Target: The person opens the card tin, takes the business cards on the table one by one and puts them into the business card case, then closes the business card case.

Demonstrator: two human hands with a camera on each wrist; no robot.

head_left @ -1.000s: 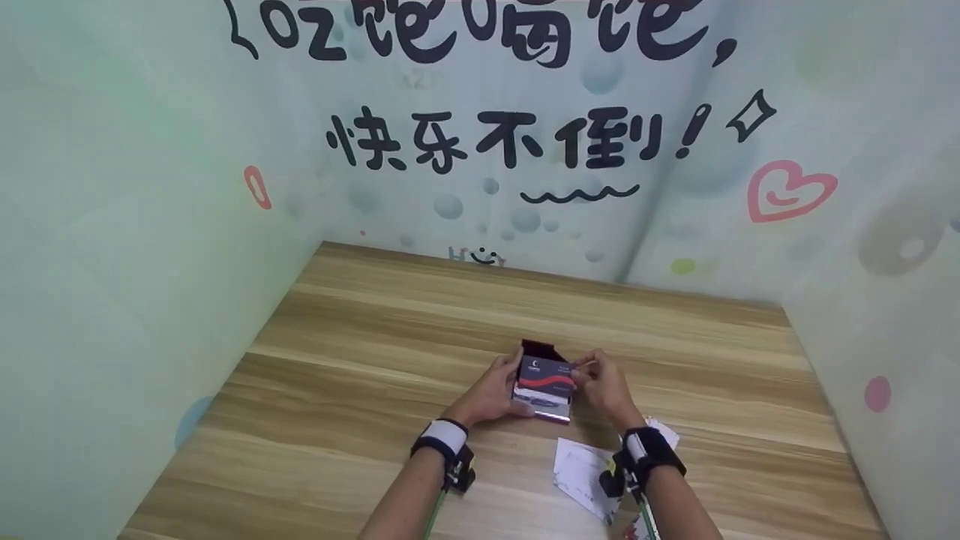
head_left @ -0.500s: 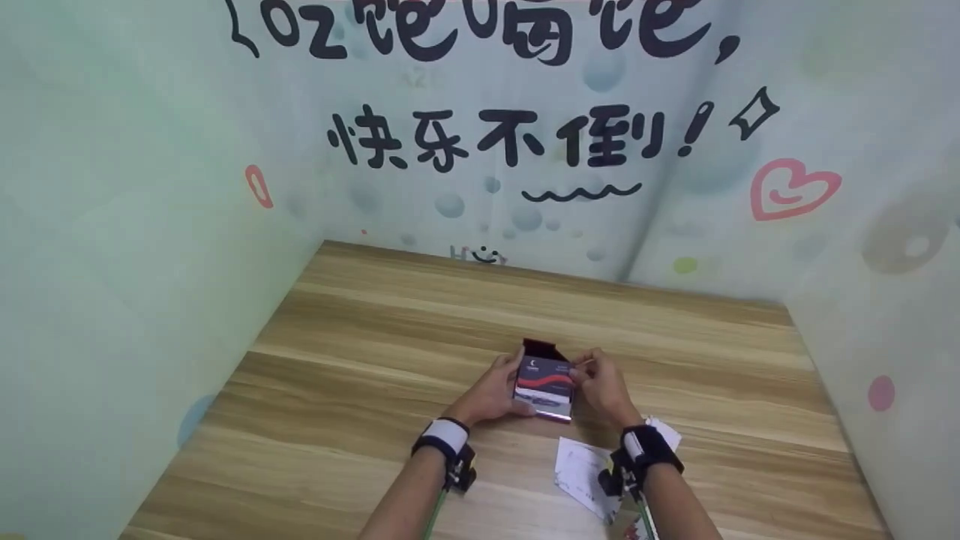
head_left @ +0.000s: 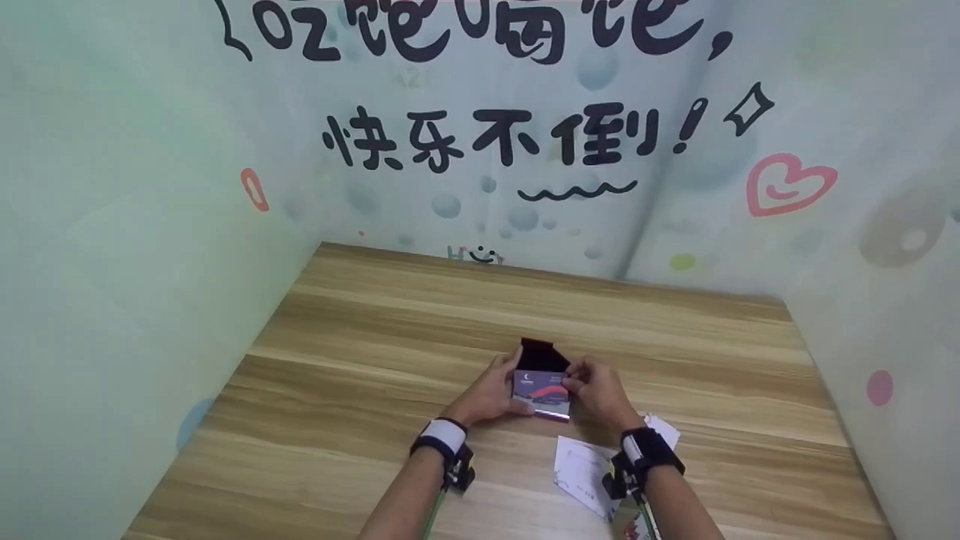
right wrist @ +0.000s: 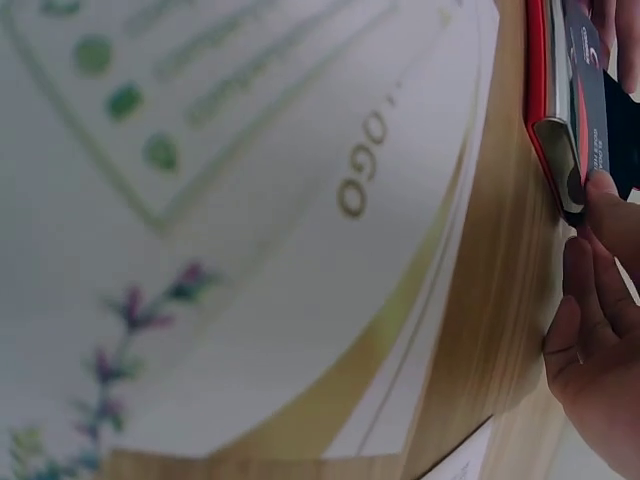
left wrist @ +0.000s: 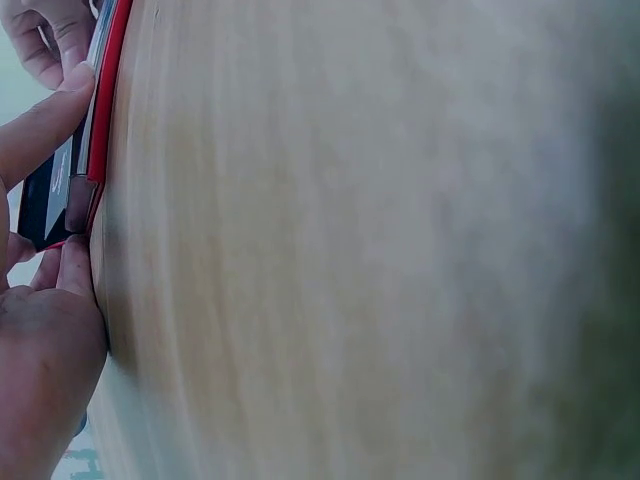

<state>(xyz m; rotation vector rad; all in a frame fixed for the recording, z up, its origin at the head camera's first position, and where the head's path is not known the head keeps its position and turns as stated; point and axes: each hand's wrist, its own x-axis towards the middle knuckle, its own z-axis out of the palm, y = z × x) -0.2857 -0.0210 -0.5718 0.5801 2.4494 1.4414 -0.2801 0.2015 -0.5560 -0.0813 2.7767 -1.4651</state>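
A card case [head_left: 538,354] with a dark inside lies with its lid raised in the head view. My left hand [head_left: 491,391] holds it from the left, thumb along the near edge. Its red outer side [left wrist: 105,110] and metal edging show in the left wrist view. On the case lies a dark business card [head_left: 540,390] with a red wave and a small crescent logo. My right hand [head_left: 600,390] pinches that card's right edge between thumb and fingers. In the right wrist view, the thumb [right wrist: 605,205] presses on the card's corner.
Near the right wrist, a white printed card [head_left: 581,472] lies on the wood-grain table [head_left: 360,375]. Another white card [head_left: 664,430] is partly hidden behind the right wrist strap. A red-patterned piece [head_left: 636,528] shows at the bottom edge. Printed walls enclose the table on three sides.
The business card has slid toward the near edge of the case, baring more of the dark lid. My right hand has shifted slightly left with it; my left hand has stayed put.
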